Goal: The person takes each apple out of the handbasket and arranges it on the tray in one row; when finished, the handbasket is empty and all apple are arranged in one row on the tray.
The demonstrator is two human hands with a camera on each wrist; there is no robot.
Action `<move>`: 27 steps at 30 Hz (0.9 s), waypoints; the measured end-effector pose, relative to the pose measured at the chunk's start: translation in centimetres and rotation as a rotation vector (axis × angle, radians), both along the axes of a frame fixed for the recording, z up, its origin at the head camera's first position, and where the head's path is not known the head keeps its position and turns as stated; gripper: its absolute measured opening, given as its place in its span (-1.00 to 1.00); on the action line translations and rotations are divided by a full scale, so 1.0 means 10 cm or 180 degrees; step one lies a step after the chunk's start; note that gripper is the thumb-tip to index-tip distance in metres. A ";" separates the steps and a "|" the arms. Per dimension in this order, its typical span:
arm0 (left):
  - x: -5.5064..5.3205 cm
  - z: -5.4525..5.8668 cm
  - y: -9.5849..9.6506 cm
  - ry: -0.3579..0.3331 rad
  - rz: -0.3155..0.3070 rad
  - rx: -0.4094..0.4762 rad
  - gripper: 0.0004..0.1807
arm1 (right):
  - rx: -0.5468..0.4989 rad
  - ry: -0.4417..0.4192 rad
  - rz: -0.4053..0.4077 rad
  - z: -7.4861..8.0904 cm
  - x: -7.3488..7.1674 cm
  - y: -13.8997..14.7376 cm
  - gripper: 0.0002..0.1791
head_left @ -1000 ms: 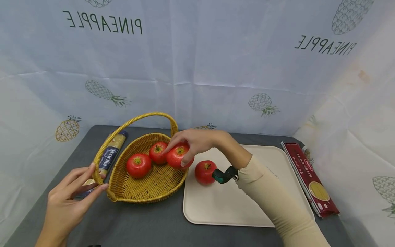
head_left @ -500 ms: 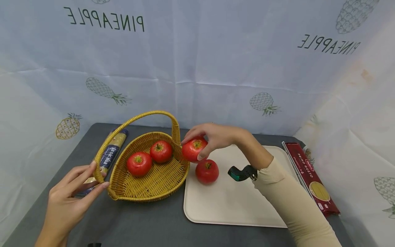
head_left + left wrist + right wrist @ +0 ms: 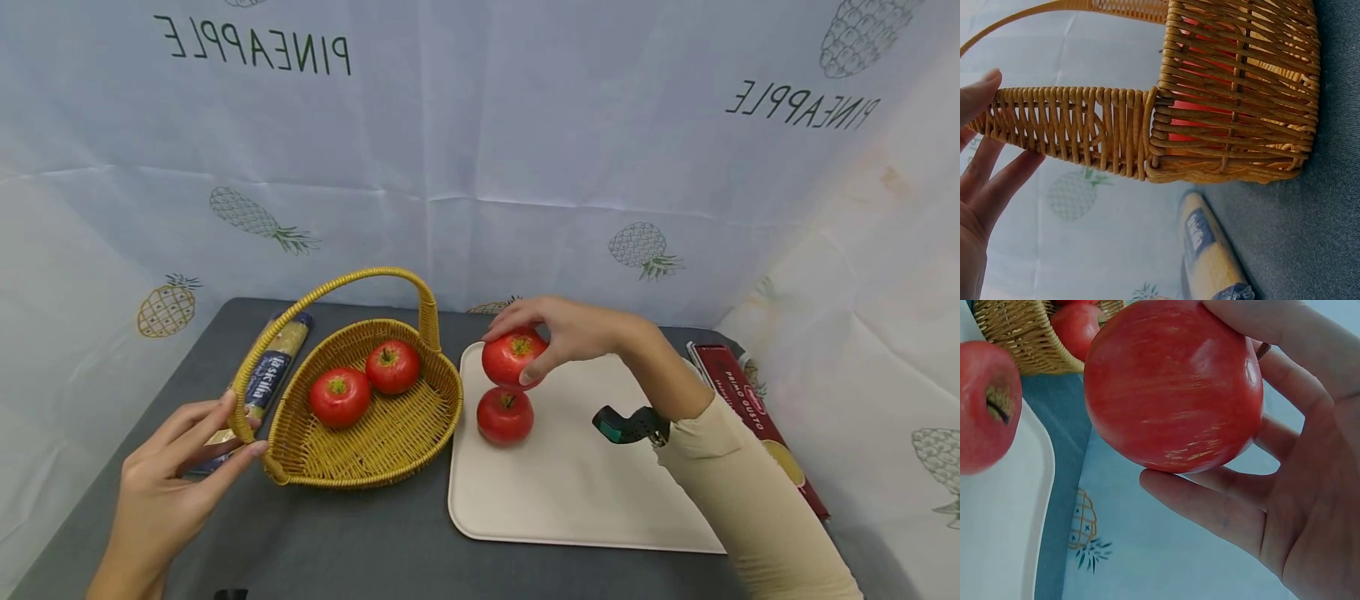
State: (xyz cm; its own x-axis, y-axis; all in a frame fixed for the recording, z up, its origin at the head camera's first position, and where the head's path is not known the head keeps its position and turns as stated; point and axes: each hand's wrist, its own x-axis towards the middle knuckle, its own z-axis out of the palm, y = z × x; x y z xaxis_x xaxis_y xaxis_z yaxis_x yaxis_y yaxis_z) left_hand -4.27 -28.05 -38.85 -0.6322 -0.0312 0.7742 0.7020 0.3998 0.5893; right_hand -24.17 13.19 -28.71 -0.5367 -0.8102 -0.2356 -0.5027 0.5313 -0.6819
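Note:
My left hand pinches the handle of a yellow wicker basket near its left base; the left wrist view shows thumb and fingers on either side of the woven handle. Inside the basket lie two red apples, one on the left and one behind it. In my right hand is another red apple, gripped between thumb and fingers above the beige tray. Close below it in the head view, one more apple rests on the tray's left part.
A blue-labelled pasta pack lies behind the basket's left side. Right of the tray is a red spaghetti pack, partly covered by my right arm. A pineapple-print cloth hangs behind the grey table.
My right hand has carried its apple from above the basket's right side rightward to over the tray. The left hand stays on the handle, and the basket stands where it was.

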 end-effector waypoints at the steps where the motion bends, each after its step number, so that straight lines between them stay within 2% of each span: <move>1: 0.00 0.00 0.00 -0.0007 0.0006 -0.0005 -0.36 | -0.0004 0.0008 -0.0016 0.00 0.01 0.03 -0.33; 7: 0.00 0.01 0.00 -0.0003 0.0004 0.0005 -0.37 | -0.0109 0.0036 -0.0078 0.01 0.04 0.20 -0.32; 21: 0.01 -0.01 0.01 -0.0012 0.0037 0.0024 -0.38 | -0.0150 0.0355 -0.0274 -0.08 0.12 0.59 -0.32; 27: 0.01 -0.01 0.01 -0.0023 0.0058 0.0036 -0.37 | -0.0256 0.0248 -0.0377 -0.17 0.17 0.74 -0.34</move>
